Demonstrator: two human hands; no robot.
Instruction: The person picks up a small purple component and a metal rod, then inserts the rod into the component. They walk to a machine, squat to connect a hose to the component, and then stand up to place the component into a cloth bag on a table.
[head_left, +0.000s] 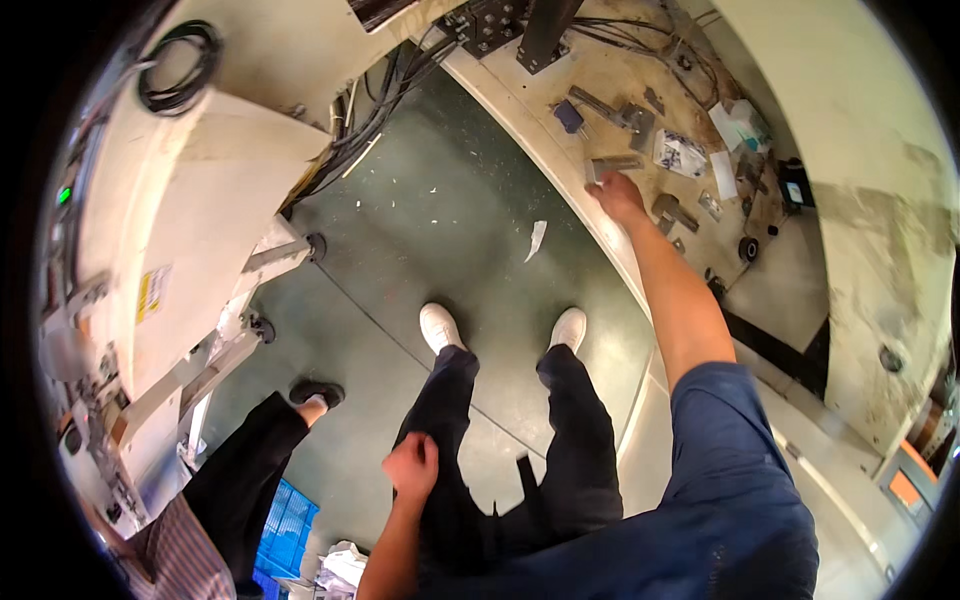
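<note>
My right hand [618, 198] reaches out over the front edge of a worn, cream-coloured bench [570, 190]. Its fingers are drawn together beside a flat grey rectangular piece [614, 166]. Whether they grip that piece or something smaller is too small to tell. Low in front of my left thigh, my left hand [412, 466] hangs with its fingers curled in, and no object shows in it. Near the right hand lie a metal block [674, 213], a dark blue block-shaped item [568, 116] and a clear bag of small parts [680, 154].
Black cables [375, 130] hang at the upper left beside a large cream machine [200, 220] on feet. Another person's leg [245, 450] stands at lower left, near a blue crate [287, 528]. A white scrap [537, 240] lies on the green floor [400, 260].
</note>
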